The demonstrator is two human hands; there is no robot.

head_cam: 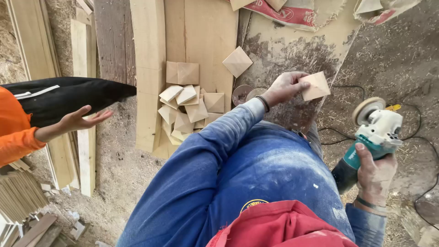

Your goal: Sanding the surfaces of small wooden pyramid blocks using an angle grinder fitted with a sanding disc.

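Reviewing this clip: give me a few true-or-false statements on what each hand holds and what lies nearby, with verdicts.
1. The left hand holds a small square wooden block. True.
2. The right hand holds a hammer. False: it grips an angle grinder.
3. A pile of wooden blocks lies on boards. True.
4. The co-worker's hand holds a block. False: it is open and empty.
5. The grinder's disc touches the held block. False: they are apart.

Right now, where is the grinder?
In the head view the grinder is at the right side, held in the person's right hand, its disc up, to the right of the wooden block in the left hand.
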